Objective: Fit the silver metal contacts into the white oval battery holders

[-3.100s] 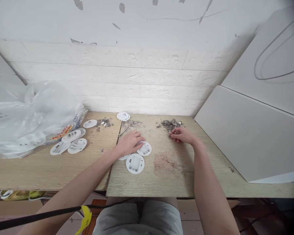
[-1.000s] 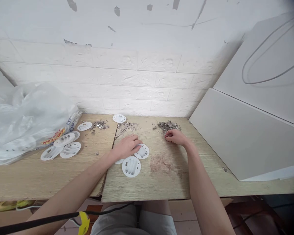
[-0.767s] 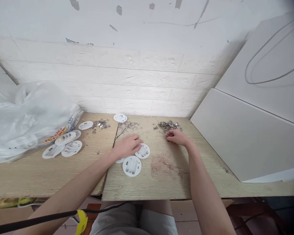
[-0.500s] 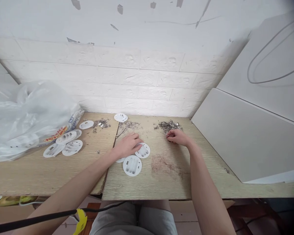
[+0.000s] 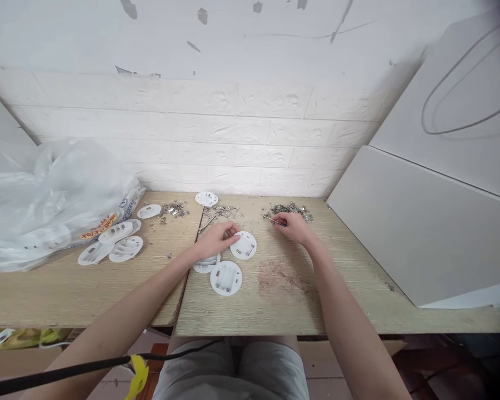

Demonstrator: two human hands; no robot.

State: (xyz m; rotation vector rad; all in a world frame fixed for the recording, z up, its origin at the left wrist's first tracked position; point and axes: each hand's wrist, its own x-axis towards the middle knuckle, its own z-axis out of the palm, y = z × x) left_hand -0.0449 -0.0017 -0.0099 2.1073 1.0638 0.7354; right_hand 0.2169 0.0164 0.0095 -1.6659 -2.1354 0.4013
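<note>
My left hand [image 5: 217, 240] has its thumb and fingers closed at the left edge of a round white battery case [image 5: 244, 245], which has slots and small metal contacts. Two more such cases lie beside it: one [image 5: 226, 278] nearer me, and another [image 5: 207, 263] partly under my left wrist. Between the fingers of my right hand [image 5: 294, 226] is a thin metal tool [image 5: 269, 219], apparently tweezers, pointing left. A bit of blue shows by the fingers. Just behind that hand is a pile of small metal contacts [image 5: 294, 209].
Several white cases lie left by a plastic bag [image 5: 62, 200]; another case [image 5: 206, 199] rests near the wall. Small metal parts [image 5: 175, 209] and a thin metal tool [image 5: 207, 223] lie farther back. A large white panel [image 5: 425, 233] stands right. A black cable [image 5: 66, 376] crosses low in front.
My right hand has shifted slightly left and back, bringing the tool's tip to the left side of the metal pile. My left hand has drawn left, uncovering more of the cases.
</note>
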